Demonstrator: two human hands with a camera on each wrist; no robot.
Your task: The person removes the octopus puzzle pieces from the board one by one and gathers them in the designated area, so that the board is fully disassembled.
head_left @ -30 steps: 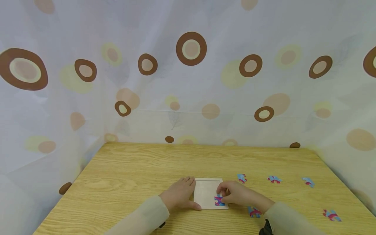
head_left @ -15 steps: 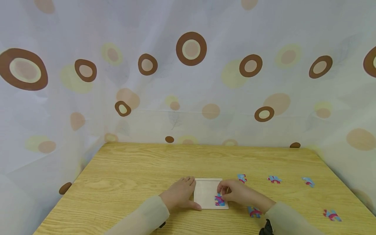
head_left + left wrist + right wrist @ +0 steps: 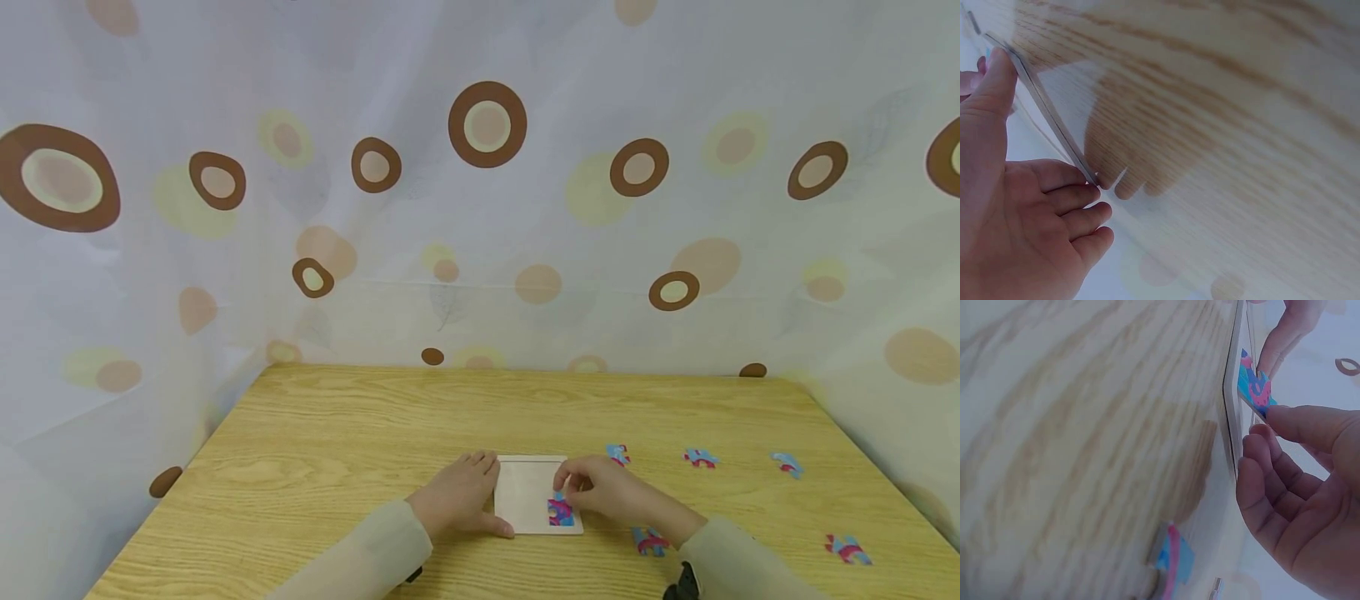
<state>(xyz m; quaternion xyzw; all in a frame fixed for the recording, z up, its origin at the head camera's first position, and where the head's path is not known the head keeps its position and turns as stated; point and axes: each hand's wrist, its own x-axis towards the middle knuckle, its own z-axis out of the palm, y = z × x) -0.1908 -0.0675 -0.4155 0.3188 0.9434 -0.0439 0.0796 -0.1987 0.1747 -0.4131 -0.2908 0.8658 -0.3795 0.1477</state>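
Note:
A square white puzzle tray (image 3: 521,500) lies on the wooden table. My left hand (image 3: 461,493) rests along its left side, thumb at the near edge and fingertips by the far left corner; in the left wrist view the left hand (image 3: 1035,219) is spread with relaxed fingers against the tray's edge. My right hand (image 3: 603,492) pinches a pink, purple and blue jigsaw piece (image 3: 560,512) in the tray's near right corner. In the right wrist view, the thumb overlaps the edge of this jigsaw piece (image 3: 1255,384), and the other fingers curl beside the tray.
Several loose jigsaw pieces lie right of the tray: one behind the right hand (image 3: 617,454), others farther right, such as the blue-white piece (image 3: 787,465) and the pink-striped piece (image 3: 847,550). One piece (image 3: 649,542) sits under the right wrist. A patterned curtain (image 3: 487,250) surrounds the table.
The pinched jigsaw piece has turned slightly and now sits squarer in the tray's corner. My right hand has shifted only a little; the left hand stays in place.

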